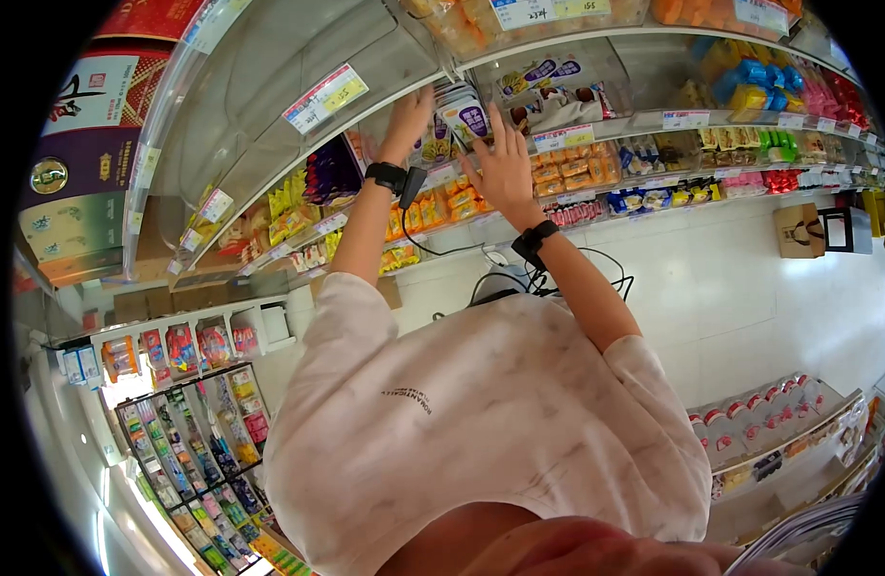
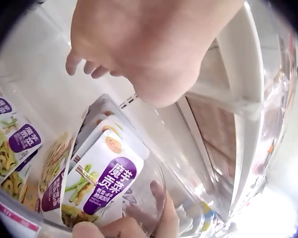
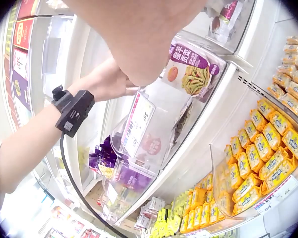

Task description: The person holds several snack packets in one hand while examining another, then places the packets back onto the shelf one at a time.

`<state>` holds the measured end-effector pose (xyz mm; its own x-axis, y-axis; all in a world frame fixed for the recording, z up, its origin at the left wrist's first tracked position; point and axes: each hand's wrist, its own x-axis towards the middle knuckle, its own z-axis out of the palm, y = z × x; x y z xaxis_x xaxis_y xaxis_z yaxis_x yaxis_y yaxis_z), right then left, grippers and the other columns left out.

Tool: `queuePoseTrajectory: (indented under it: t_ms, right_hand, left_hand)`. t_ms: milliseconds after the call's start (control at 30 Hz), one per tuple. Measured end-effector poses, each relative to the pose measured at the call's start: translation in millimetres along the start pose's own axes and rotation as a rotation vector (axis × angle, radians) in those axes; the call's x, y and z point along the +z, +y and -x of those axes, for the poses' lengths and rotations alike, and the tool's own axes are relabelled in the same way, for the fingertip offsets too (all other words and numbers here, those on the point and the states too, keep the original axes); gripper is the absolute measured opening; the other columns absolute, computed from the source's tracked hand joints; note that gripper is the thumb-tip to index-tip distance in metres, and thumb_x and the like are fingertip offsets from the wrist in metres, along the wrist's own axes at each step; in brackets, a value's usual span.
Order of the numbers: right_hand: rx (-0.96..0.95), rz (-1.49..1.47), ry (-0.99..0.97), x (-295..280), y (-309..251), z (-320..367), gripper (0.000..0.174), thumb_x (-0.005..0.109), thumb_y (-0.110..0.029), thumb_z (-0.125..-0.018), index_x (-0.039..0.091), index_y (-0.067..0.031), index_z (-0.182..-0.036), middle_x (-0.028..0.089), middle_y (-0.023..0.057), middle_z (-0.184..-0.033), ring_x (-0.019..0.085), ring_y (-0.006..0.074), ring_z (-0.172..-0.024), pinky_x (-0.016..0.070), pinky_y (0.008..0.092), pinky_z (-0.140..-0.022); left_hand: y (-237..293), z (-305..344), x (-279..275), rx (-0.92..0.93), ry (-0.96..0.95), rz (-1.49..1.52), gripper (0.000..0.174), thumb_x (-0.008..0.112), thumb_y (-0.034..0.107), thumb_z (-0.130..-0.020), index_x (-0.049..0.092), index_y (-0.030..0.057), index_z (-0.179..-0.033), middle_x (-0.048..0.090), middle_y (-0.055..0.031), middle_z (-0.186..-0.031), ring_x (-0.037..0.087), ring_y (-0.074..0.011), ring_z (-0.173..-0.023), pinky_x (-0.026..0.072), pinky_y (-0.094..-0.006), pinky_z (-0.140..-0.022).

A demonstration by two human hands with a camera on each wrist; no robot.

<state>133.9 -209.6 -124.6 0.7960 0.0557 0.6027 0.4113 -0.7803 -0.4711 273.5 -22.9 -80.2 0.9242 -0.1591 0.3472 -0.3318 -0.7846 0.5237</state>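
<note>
In a clear shelf bin, a stack of white snack packets [image 2: 107, 176] with purple labels leans at a tilt. My left hand [image 1: 411, 125] reaches in at the left side of the stack. Seen from its own wrist, the left hand [image 2: 139, 44] is above the packets, with nothing visible in its fingers. On the other side, my right hand [image 1: 505, 168] has its fingers spread along the bin's front, fingertips right at the packets' lower edge. The right wrist view shows the back of the right hand [image 3: 144, 44] covering most of its fingers.
Beside the stack lie more purple-labelled packets [image 2: 15, 139]. Orange-wrapped snacks [image 3: 263, 148] fill bins on the shelf below. A price tag [image 1: 325, 98] fronts the clear bin at left. Black cables [image 1: 534, 278] hang by the person's waist. Paper bags [image 1: 801, 230] stand on the floor at right.
</note>
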Motion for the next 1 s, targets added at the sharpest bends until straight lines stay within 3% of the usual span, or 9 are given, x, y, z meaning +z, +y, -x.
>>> queuePoseTrajectory:
  t_ms: [100,200,233,333,367,467,600,700,1000]
  right_hand:
    - [-0.017,-0.005,0.028,-0.2,0.3,0.9,0.037,0.064,-0.038,-0.095,0.07,-0.0021,-0.104,0.032,0.0235,-0.157,0.048,0.0421,-0.124,0.0374,0.0485,-0.107]
    - [-0.026,-0.021,0.046,1.5,1.1,1.7,0.037,0.065,-0.037,-0.095,0.071,-0.0023,-0.104,0.033,0.0236,-0.157,0.049,0.0433,-0.123,0.0383,0.0497,-0.106]
    - [-0.024,-0.022,0.044,2.6,1.0,1.7,0.037,0.065,-0.037,-0.095,0.071,-0.0024,-0.104,0.032,0.0237,-0.157,0.049,0.0433,-0.123,0.0382,0.05,-0.106]
    - [-0.027,-0.027,0.046,3.6,2.3,0.7,0.038,0.064,-0.038,-0.095,0.072,-0.0024,-0.105,0.032,0.0237,-0.157,0.048,0.0429,-0.124,0.0374,0.0506,-0.106]
    - [-0.03,-0.031,0.045,3.5,2.2,1.6,0.038,0.064,-0.038,-0.095,0.072,-0.0024,-0.105,0.032,0.0237,-0.157,0.048,0.0428,-0.124,0.0371,0.0508,-0.106]
    - [-0.037,-0.003,0.04,2.5,1.8,0.9,0.04,0.063,-0.038,-0.094,0.07,-0.0014,-0.107,0.032,0.0234,-0.157,0.047,0.039,-0.124,0.0368,0.047,-0.106]
    - [-0.032,0.0,0.044,2.8,1.5,0.6,0.039,0.063,-0.038,-0.094,0.071,-0.0019,-0.106,0.032,0.0235,-0.157,0.047,0.0389,-0.124,0.0364,0.0465,-0.106]
    - [-0.03,0.0,0.042,2.8,1.4,1.2,0.039,0.063,-0.039,-0.094,0.072,-0.0026,-0.107,0.032,0.0235,-0.157,0.047,0.0388,-0.124,0.0359,0.0463,-0.107]
    - [-0.033,-0.008,0.047,2.6,1.5,-0.1,0.039,0.063,-0.038,-0.094,0.071,-0.0031,-0.109,0.032,0.0236,-0.157,0.047,0.0392,-0.124,0.036,0.0471,-0.107]
  left_hand:
    - [-81.3,5.4,4.7,-0.157,-0.095,-0.23,0.062,0.062,0.033,-0.086,0.051,-0.0085,-0.13,0.063,-0.0366,-0.114,0.059,-0.0527,-0.109,0.0479,-0.0491,-0.096]
    - [-87.7,21.3,-5.3,-0.521,-0.324,-0.032,0.057,0.064,0.03,-0.083,0.057,-0.0099,-0.122,0.065,-0.0347,-0.112,0.063,-0.051,-0.105,0.0492,-0.0478,-0.092]
    - [-88.8,22.2,-5.2,-0.577,-0.361,-0.016,0.067,0.067,0.04,-0.086,0.053,-0.0138,-0.123,0.06,-0.0261,-0.124,0.059,-0.0288,-0.114,0.0479,-0.0387,-0.088]
    - [-66.8,13.6,-0.9,-0.706,-0.661,0.004,0.057,0.067,0.04,-0.086,0.061,-0.0115,-0.11,0.063,-0.0185,-0.11,0.059,-0.0234,-0.097,0.0462,-0.038,-0.077]
    - [-49.5,25.6,5.2,-0.787,-0.513,0.175,0.048,0.067,0.04,-0.085,0.066,-0.008,-0.094,0.062,-0.0123,-0.094,0.055,-0.0195,-0.083,0.0423,-0.0366,-0.071]
    - [-60.8,19.0,22.1,-0.663,-0.587,0.127,0.047,0.067,0.041,-0.084,0.068,-0.0055,-0.088,0.062,-0.0106,-0.088,0.055,-0.0202,-0.079,0.0423,-0.0361,-0.071]
    - [-67.3,15.7,36.9,-0.568,-0.382,0.031,0.055,0.08,0.034,-0.078,0.067,-0.0144,-0.102,0.07,-0.0182,-0.094,0.065,-0.026,-0.09,0.0491,-0.0374,-0.077]
    - [-108.5,7.3,56.7,-0.561,-0.418,-0.064,0.062,0.087,0.031,-0.071,0.066,-0.0177,-0.103,0.072,-0.0225,-0.097,0.07,-0.028,-0.09,0.0517,-0.0379,-0.075]
    - [-108.0,12.4,47.5,-0.553,-0.443,-0.047,0.065,0.094,0.031,-0.062,0.068,-0.0164,-0.1,0.073,-0.0187,-0.097,0.069,-0.0225,-0.088,0.0517,-0.0353,-0.075]
